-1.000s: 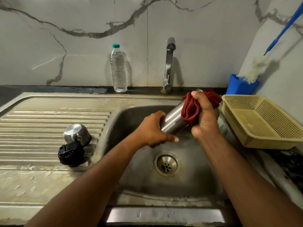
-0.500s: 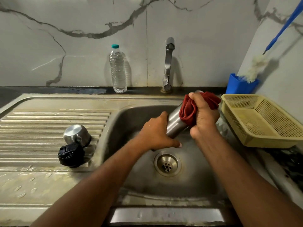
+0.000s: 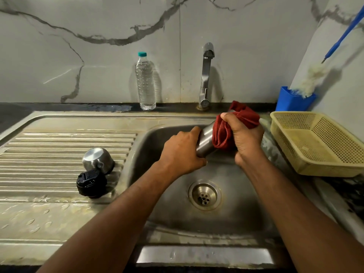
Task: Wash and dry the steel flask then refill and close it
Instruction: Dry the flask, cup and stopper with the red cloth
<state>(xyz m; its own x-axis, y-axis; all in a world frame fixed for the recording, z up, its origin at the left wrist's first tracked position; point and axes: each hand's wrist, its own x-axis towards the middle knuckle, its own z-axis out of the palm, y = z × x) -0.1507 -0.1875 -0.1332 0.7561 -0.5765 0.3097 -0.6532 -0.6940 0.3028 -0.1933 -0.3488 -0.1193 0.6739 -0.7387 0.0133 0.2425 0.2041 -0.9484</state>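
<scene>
With left hand (image 3: 182, 154) gripping the steel flask (image 3: 205, 142) and right hand (image 3: 246, 136) clamping the red cloth (image 3: 224, 133) around it, wet steel may slip into the sink (image 3: 153, 138).

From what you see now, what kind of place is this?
Most likely a home kitchen sink area. A steel sink with a ribbed draining board sits under a tap against a marble-patterned wall, and a plastic water bottle and a yellow draining basket stand beside it.

Steel flask (image 3: 205, 139): base hidden under left hand (image 3: 182, 154), upper body and mouth wrapped in red cloth (image 3: 232, 129) beneath right hand (image 3: 244, 136). Blue brush handle (image 3: 343, 35) cut off by right edge.
</scene>
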